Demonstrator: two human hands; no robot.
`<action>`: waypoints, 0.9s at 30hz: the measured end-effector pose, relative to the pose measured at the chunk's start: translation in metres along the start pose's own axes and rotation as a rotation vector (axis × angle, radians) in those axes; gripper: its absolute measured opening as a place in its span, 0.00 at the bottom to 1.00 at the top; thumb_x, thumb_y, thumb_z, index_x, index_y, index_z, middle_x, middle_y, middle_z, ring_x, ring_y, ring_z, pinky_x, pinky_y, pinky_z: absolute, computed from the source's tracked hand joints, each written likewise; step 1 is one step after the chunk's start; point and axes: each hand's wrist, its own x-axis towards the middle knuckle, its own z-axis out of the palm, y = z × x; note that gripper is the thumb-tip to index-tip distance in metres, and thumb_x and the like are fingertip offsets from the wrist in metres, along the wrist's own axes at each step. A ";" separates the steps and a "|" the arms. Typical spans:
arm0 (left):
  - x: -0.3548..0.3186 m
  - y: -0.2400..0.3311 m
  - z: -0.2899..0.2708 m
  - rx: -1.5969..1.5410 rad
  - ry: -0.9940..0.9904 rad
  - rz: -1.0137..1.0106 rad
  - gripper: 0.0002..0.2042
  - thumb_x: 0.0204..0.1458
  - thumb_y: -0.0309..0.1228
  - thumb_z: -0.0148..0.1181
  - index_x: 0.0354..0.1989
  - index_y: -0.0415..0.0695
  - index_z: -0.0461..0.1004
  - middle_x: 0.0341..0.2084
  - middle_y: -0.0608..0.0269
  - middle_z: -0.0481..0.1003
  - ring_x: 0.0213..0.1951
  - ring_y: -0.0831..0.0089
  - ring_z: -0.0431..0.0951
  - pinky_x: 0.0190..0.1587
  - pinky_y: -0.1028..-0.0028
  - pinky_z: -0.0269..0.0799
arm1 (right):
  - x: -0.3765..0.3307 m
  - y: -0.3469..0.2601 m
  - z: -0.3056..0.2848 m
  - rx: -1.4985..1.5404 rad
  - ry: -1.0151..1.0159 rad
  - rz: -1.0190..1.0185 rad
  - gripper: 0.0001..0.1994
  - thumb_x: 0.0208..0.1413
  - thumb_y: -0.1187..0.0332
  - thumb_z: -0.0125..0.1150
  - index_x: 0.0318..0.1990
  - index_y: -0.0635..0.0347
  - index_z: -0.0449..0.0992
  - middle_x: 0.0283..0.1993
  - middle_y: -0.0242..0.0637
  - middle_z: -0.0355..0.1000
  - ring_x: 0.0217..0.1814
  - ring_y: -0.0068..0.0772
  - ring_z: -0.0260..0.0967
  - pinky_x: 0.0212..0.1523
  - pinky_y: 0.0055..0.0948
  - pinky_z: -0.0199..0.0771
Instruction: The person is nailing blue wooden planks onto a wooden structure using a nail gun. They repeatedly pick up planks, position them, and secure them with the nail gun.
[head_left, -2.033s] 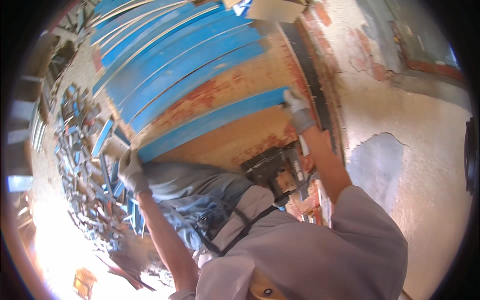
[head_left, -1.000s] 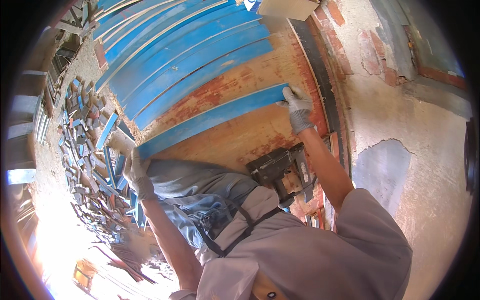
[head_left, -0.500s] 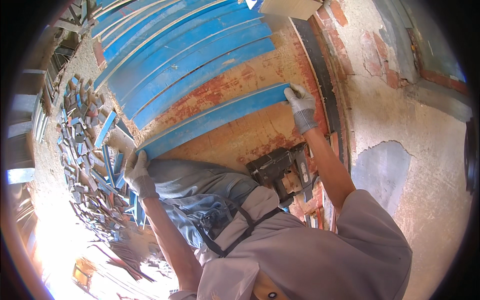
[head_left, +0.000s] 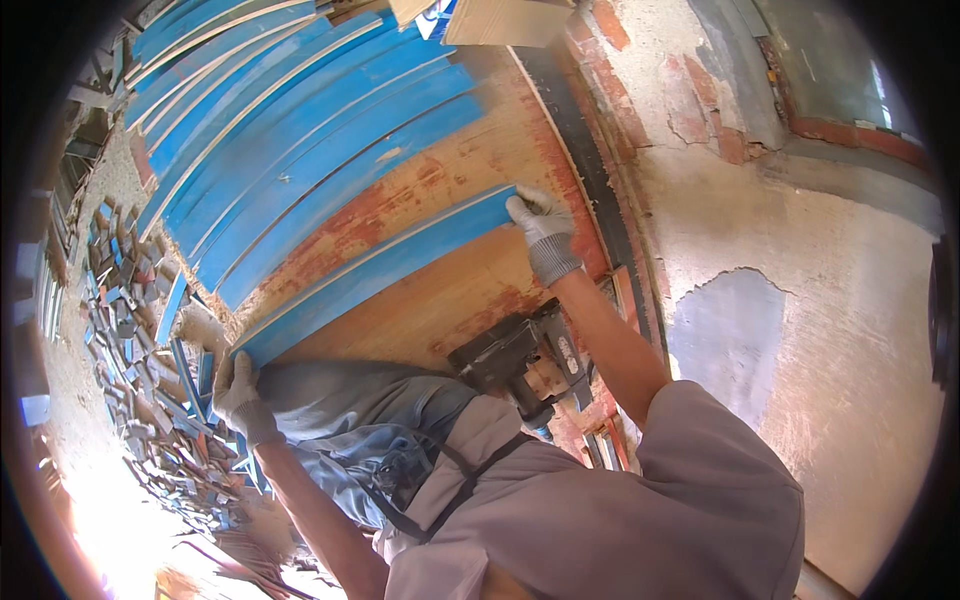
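Both hands wear pale gloves with grey knitted cuffs and hold a long, narrow blue plank [head_left: 385, 272] by its ends. My left hand [head_left: 243, 402] grips the near left end, fingers wrapped round it beside my knee. At the far right end, my right hand [head_left: 543, 222] has its thumb on the top face and the fingers curled over the edge, partly hidden. The plank lies slantwise over a worn, red-stained wooden worktop [head_left: 440, 285]. Beyond it, several blue boards [head_left: 300, 170] lie side by side.
A black tool [head_left: 500, 352] lies on the worktop below my right forearm. Offcuts [head_left: 150, 370] are heaped on the floor at left. A cardboard box [head_left: 508, 22] stands at the far edge. A dark rail [head_left: 585, 140] and a patched wall [head_left: 740, 230] border the right side.
The view has swung, so the whole scene sits further left in the picture. Both hands keep the same hold on the plank, which stays about as far from the blue boards.
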 end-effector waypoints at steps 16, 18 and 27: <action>-0.001 0.008 0.002 0.081 -0.001 0.010 0.16 0.56 0.29 0.67 0.50 0.32 0.78 0.40 0.57 0.79 0.40 0.72 0.78 0.41 0.75 0.80 | 0.004 -0.009 0.000 -0.098 -0.015 0.014 0.13 0.56 0.74 0.66 0.48 0.71 0.79 0.38 0.41 0.79 0.30 0.25 0.76 0.28 0.25 0.82; -0.002 0.007 0.002 0.108 0.008 0.012 0.16 0.56 0.29 0.66 0.50 0.32 0.77 0.40 0.57 0.79 0.40 0.72 0.78 0.41 0.75 0.80 | 0.005 -0.007 -0.001 -0.075 -0.011 0.015 0.12 0.56 0.74 0.66 0.47 0.71 0.79 0.36 0.39 0.79 0.29 0.24 0.75 0.27 0.24 0.81; -0.004 0.011 0.006 0.119 0.016 0.016 0.14 0.56 0.25 0.64 0.50 0.33 0.78 0.39 0.58 0.80 0.36 0.75 0.78 0.39 0.76 0.77 | 0.008 -0.023 0.005 -0.251 0.004 0.083 0.13 0.51 0.70 0.72 0.40 0.68 0.79 0.32 0.34 0.76 0.28 0.20 0.73 0.26 0.21 0.77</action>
